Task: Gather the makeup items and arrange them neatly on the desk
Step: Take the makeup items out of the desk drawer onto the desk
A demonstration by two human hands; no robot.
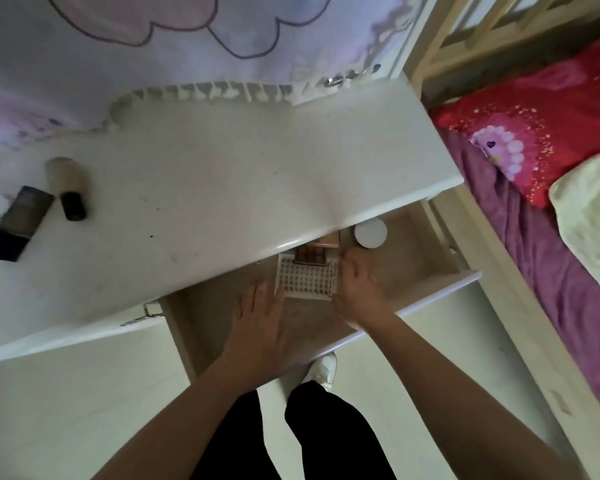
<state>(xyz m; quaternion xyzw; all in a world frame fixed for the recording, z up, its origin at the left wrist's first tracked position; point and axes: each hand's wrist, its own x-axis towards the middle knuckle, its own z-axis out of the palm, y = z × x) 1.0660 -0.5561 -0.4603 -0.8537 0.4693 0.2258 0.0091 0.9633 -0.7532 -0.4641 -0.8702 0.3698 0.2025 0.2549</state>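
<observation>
White lattice plastic makeup basket (307, 284) sits in the open drawer (406, 261), left hand (260, 317) flat against it, right hand (357, 289) gripping its edge; with only a dark rectangular bottle (18, 223) and a beige tube (68, 188) at the white desk (222, 188)'s left edge, gathering looks barely begun.

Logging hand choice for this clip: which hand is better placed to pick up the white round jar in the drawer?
Right, likely. The right hand sits just below the white jar, at the right edge of the basket; the left hand is on the basket's other side, farther away.

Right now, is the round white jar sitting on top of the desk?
No, the round white jar sits inside the open drawer, below the desk top.
</observation>
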